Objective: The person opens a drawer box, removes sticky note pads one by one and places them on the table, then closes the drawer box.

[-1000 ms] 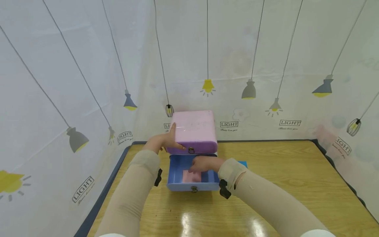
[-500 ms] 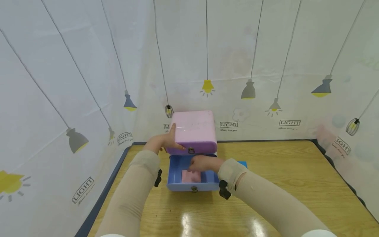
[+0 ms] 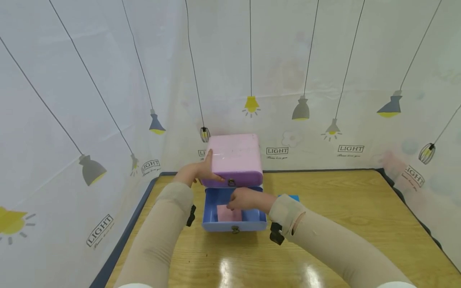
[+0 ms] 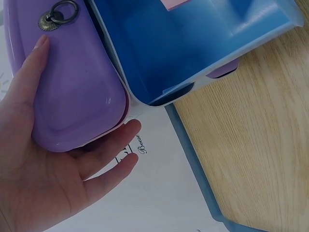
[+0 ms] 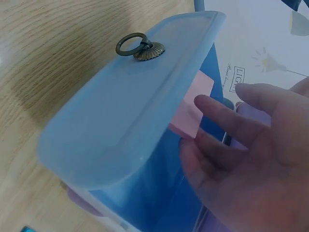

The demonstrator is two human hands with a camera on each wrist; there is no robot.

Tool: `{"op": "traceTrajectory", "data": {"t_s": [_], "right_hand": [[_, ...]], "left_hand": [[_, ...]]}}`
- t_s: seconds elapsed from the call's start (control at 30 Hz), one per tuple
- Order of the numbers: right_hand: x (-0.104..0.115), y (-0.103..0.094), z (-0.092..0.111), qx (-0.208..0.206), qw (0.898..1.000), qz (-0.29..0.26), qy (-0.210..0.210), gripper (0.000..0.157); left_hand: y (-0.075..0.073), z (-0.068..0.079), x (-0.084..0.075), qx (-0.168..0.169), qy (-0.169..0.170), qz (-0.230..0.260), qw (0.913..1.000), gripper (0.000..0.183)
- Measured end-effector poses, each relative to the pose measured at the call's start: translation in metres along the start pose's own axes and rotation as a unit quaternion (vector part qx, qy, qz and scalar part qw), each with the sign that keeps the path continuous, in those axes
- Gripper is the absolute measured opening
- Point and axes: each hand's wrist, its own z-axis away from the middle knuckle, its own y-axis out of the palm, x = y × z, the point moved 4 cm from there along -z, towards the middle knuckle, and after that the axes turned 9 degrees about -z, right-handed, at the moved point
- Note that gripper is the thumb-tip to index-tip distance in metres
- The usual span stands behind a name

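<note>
A pink sticky-note pad [image 3: 228,214] is inside the pulled-out blue drawer [image 3: 234,227]. My right hand [image 3: 245,199] reaches into that drawer; in the right wrist view its fingertips pinch the pad's lower corner, and another finger touches its face. My left hand [image 3: 201,171] lies at the left front corner of the pink-topped box [image 3: 235,154]. Its thumb rests on the purple drawer front [image 4: 77,82] near the ring pull [image 4: 63,13], while the other fingers stretch past the box's side. Part of the blue drawer's inside is hidden behind my right hand.
The drawer box stands near the back edge of a wooden table [image 3: 342,224], against a backdrop [image 3: 288,60] printed with hanging lamps. A bright blue item [image 3: 294,198], partly behind my right sleeve, lies on the table right of the drawer.
My right hand and the pink sticky-note pad have shifted slightly left inside the blue drawer. The left hand stays in place on the box.
</note>
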Motion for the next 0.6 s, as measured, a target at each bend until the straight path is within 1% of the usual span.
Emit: {"op": "traceTrajectory", "data": {"t_s": [0.1, 0.17, 0.27, 0.37, 0.5, 0.6], "right_hand": [[-0.004, 0.001, 0.001, 0.008, 0.999, 0.001, -0.032, 0.019], [-0.006, 0.001, 0.004, 0.014, 0.998, 0.005, -0.064, 0.015], [-0.008, 0.000, 0.009, 0.006, 0.994, 0.016, -0.110, 0.015], [-0.009, -0.002, 0.015, -0.025, 0.989, 0.032, -0.145, 0.020], [-0.013, -0.007, 0.022, -0.080, 0.981, 0.057, -0.168, 0.025], [-0.015, -0.012, 0.028, -0.111, 0.975, 0.060, -0.182, 0.026]], "left_hand": [[0.000, 0.001, -0.001, -0.001, 0.007, 0.002, 1.0000, 0.124], [0.001, 0.001, -0.002, -0.003, 0.012, 0.002, 0.9999, 0.124], [0.001, 0.001, -0.002, -0.006, 0.017, 0.002, 0.9998, 0.123], [0.001, 0.001, -0.001, -0.009, 0.016, -0.001, 0.9998, 0.123], [0.001, 0.001, 0.000, -0.013, 0.016, -0.001, 0.9998, 0.124], [0.001, 0.000, 0.000, -0.012, 0.015, 0.002, 0.9998, 0.125]]}}
